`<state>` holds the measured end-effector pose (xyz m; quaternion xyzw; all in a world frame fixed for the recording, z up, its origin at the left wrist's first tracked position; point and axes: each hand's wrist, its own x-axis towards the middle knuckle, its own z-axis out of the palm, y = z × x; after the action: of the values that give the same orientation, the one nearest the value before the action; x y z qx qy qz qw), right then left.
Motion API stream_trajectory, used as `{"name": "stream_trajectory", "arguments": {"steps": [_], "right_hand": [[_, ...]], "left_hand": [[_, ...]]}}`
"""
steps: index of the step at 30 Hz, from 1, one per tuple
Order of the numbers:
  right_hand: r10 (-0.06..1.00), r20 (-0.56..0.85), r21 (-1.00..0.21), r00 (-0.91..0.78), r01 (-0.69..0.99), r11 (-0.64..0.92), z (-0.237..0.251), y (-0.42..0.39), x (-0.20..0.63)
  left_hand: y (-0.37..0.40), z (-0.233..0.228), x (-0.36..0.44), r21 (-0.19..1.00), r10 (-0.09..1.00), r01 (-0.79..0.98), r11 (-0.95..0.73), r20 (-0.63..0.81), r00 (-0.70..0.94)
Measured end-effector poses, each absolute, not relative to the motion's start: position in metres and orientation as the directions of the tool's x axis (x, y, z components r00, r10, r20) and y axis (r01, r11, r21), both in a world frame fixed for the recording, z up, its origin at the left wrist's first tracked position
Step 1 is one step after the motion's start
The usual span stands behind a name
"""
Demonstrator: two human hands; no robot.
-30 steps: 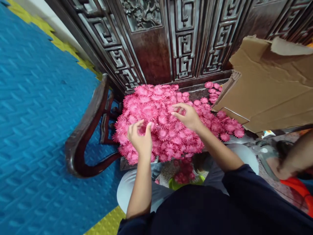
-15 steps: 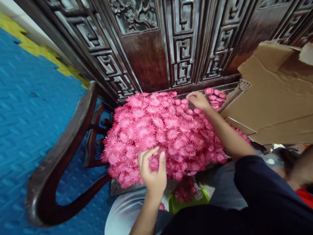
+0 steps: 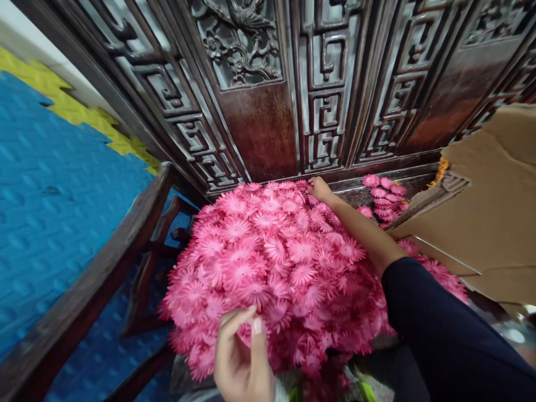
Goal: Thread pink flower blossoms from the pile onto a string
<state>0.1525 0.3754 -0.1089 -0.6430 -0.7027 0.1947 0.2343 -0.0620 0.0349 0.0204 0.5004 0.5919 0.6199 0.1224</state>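
Note:
A big heap of pink artificial flower heads point(image 3: 268, 262) with thin, pointed petals lies on a dark wooden seat. At the back edge of this heap, by the carved panel, my right hand point(image 3: 320, 190) has its fingers curled on a pink flower point(image 3: 302, 185); the fingertips are partly hidden. My left hand point(image 3: 245, 354) is held over the front of the heap, palm partly turned up. Its thumb and index finger are bent toward each other with a narrow gap, and nothing shows between them.
Carved dark wooden panels point(image 3: 262, 128) rise behind the heap. A curved wooden armrest point(image 3: 96, 268) stands on the left over blue floor matting point(image 3: 62, 167). Torn cardboard point(image 3: 494, 195) is on the right, beside a smaller group of pink flowers point(image 3: 384, 195). Green edging point(image 3: 367, 391) shows below.
My right hand has moved left along the back of the heap and closed on a flower. My left hand sits lower in view, with thumb and index finger closer together. The view has shifted.

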Motion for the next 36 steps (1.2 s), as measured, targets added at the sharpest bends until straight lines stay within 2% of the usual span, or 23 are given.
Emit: {"name": "stream_trajectory", "arguments": {"steps": [4,7,14,16,18,21,25,27,29,32,36], "right_hand": [[0.998,0.015,-0.548,0.064,0.836,-0.045,-0.109,0.374,0.159],[0.996,0.061,-0.563,0.068,0.826,-0.022,-0.099,0.363,0.17],[0.969,0.239,-0.622,-0.056,0.758,0.197,-0.044,0.297,0.194],[0.903,0.416,-0.639,-0.104,0.674,0.372,-0.023,0.263,0.196],[0.83,0.551,-0.613,-0.094,0.629,0.478,-0.001,0.224,0.193],[0.777,0.629,-0.636,-0.023,0.56,0.532,0.028,0.162,0.178],[0.811,0.566,-0.713,-0.147,0.407,0.571,0.05,0.092,0.146],[0.82,0.522,-0.77,-0.234,0.285,0.571,0.053,0.065,0.132],[0.824,0.478,-0.832,-0.303,0.143,0.536,0.051,0.045,0.123],[0.863,0.393,-0.915,-0.318,-0.038,0.402,0.045,0.026,0.117],[0.905,0.241,-0.955,-0.351,-0.252,0.157,0.041,0.017,0.113]], "left_hand": [[0.037,0.019,-0.061,0.859,0.78,0.452,-0.241,0.449,-0.436],[0.037,0.019,-0.063,0.861,0.799,0.46,-0.215,0.426,-0.424],[0.033,0.031,-0.059,0.849,0.887,0.489,-0.199,0.368,-0.278],[0.027,0.037,-0.056,0.85,0.91,0.486,-0.204,0.348,-0.226],[0.019,0.043,-0.052,0.851,0.926,0.48,-0.214,0.334,-0.178],[0.006,0.053,-0.045,0.841,0.938,0.479,-0.252,0.334,-0.093],[-0.002,0.067,-0.039,0.782,0.9,0.531,-0.327,0.429,-0.077],[-0.004,0.074,-0.039,0.749,0.879,0.576,-0.327,0.465,-0.106],[-0.007,0.079,-0.039,0.752,0.888,0.557,-0.352,0.457,-0.056],[-0.015,0.079,-0.037,0.783,0.887,0.473,-0.405,0.462,-0.005],[-0.02,0.068,-0.027,0.861,0.882,0.383,-0.336,0.43,-0.193]]}}
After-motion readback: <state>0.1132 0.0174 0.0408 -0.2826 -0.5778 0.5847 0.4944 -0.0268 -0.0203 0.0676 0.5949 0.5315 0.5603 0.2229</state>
